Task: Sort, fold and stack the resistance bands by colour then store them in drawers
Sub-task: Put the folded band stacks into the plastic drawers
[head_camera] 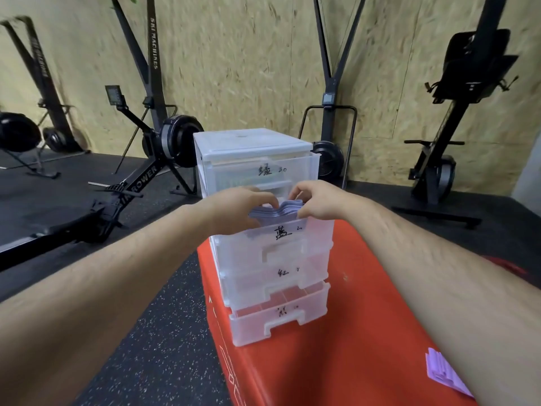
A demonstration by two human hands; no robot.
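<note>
A clear plastic drawer unit with several labelled drawers stands on a red box. Its second drawer is pulled out. My left hand and my right hand both grip a folded stack of pale blue bands held over that drawer's opening, one hand at each end. The bottom drawer is also pulled out a little. A folded pile of purple bands lies on the red box at the lower right, partly hidden by my right forearm.
Black rowing machines and ski machines stand along the chipboard wall behind. Another black machine stands at the right. Dark speckled rubber floor lies left of the red box.
</note>
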